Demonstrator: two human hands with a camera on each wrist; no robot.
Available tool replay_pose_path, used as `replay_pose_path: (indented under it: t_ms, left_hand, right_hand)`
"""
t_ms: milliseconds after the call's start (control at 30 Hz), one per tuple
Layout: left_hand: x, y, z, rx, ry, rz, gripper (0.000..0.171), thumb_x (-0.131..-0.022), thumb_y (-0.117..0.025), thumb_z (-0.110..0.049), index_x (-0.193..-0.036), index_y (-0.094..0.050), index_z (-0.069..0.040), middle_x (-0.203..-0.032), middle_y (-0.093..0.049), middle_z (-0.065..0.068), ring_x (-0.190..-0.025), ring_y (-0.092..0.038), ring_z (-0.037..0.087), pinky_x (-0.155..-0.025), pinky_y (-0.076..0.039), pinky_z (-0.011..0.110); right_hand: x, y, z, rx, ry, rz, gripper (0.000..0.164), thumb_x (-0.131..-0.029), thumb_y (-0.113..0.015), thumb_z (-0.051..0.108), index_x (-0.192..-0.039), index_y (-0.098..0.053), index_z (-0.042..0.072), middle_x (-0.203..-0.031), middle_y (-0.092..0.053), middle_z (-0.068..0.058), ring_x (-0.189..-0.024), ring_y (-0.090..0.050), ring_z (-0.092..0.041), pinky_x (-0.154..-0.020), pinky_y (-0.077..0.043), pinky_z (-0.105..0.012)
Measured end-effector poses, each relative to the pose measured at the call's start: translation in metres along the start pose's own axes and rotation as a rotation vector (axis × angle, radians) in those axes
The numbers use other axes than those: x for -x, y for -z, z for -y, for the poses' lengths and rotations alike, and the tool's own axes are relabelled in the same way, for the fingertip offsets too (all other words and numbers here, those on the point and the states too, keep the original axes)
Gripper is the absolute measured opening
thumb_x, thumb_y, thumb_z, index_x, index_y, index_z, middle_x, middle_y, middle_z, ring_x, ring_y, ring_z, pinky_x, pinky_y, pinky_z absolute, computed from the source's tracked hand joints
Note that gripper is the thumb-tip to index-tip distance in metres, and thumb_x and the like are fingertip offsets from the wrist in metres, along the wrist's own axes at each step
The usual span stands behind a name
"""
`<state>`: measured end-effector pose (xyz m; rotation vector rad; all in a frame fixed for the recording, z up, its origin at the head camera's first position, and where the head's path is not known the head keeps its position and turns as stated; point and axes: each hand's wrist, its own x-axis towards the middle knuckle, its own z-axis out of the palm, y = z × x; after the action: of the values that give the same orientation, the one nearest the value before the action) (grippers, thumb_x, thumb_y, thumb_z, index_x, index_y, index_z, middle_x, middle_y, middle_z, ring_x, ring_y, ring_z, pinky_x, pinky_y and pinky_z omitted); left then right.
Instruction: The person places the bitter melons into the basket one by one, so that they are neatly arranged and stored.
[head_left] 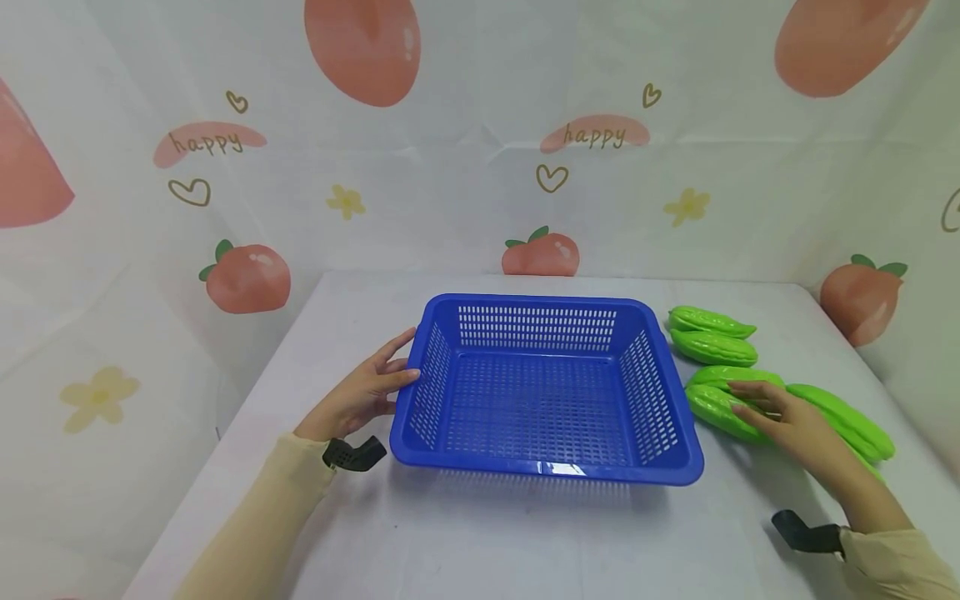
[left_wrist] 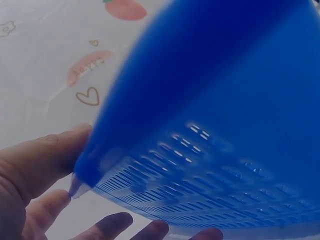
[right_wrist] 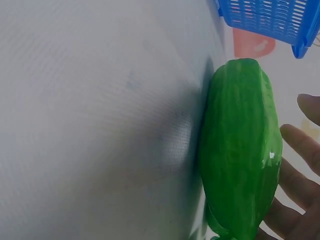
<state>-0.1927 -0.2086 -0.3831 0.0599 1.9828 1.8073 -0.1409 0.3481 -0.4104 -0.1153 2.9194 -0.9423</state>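
Observation:
In the head view my left hand (head_left: pixel 360 390) pinches the left rim of a blue plastic basket (head_left: pixel 547 471). The left wrist view shows that thumb (left_wrist: pixel 55 155) at the rim and the other fingers spread below it. My right hand (head_left: pixel 795 425) reaches over a bright green, ridged bitter melon (head_left: pixel 716 406), its fingers loosely bent along the top. Seen from the right wrist, the melon (right_wrist: pixel 240 145) lies on the table, with the fingertips beside its far side and not wrapped round it.
Two more bitter melons (head_left: pixel 712 347) lie behind, close to the basket's right side. Another bitter melon (head_left: pixel 847 421) rests to the right of my right hand, partly covering one beneath. A white cloth (head_left: pixel 465 542) covers the table, and a printed fruit backdrop (head_left: pixel 450 200) stands behind it.

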Motion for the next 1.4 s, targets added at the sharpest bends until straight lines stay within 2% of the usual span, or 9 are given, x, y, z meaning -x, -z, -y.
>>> replay_pose_path:
  t_ms: [367,600,867,1400]
  left_hand:
    - [-0.0009,0.0002,0.0022,0.086,0.007,0.036,0.076,-0.094,-0.063,-0.02,-0.151,-0.02,-0.044,-0.148,-0.042,0.018,-0.105,-0.065,0.026,-0.087,-0.055,0.046]
    - [0.0006,-0.0004,0.0019,0.13,0.014,0.049,0.076,-0.095,-0.062,-0.018,-0.151,-0.019,-0.045,-0.146,-0.044,0.019,-0.101,-0.067,0.025,-0.085,-0.056,0.045]
    - [0.0005,0.0,0.0026,0.125,0.011,0.062,0.076,-0.096,-0.061,-0.018,-0.151,-0.018,-0.046,-0.146,-0.043,0.019,-0.102,-0.066,0.026,-0.087,-0.055,0.047]
    - [-0.0011,0.002,0.0042,0.142,0.007,0.081,0.076,-0.096,-0.061,-0.017,-0.151,-0.018,-0.046,-0.146,-0.043,0.02,-0.1,-0.067,0.026,-0.086,-0.056,0.047]
  right_hand:
    - [-0.0014,0.001,-0.0007,0.047,-0.025,0.028,0.061,-0.095,-0.059,0.04,-0.137,-0.046,-0.002,-0.137,-0.044,-0.035,-0.116,-0.044,-0.061,-0.085,-0.043,-0.07]
    - [-0.0033,-0.0001,-0.0043,0.075,-0.034,0.042,0.066,-0.092,-0.064,0.041,-0.138,-0.045,-0.003,-0.137,-0.042,-0.037,-0.115,-0.044,-0.059,-0.084,-0.041,-0.07]
    - [-0.0046,-0.0031,-0.0055,0.088,-0.02,0.074,0.067,-0.089,-0.069,0.034,-0.137,-0.043,-0.005,-0.132,-0.043,-0.041,-0.116,-0.042,-0.062,-0.085,-0.041,-0.071]
    - [-0.0091,-0.0067,-0.0062,0.115,0.023,0.051,0.072,-0.082,-0.076,0.026,-0.135,-0.042,-0.009,-0.128,-0.044,-0.043,-0.115,-0.042,-0.061,-0.087,-0.038,-0.072]
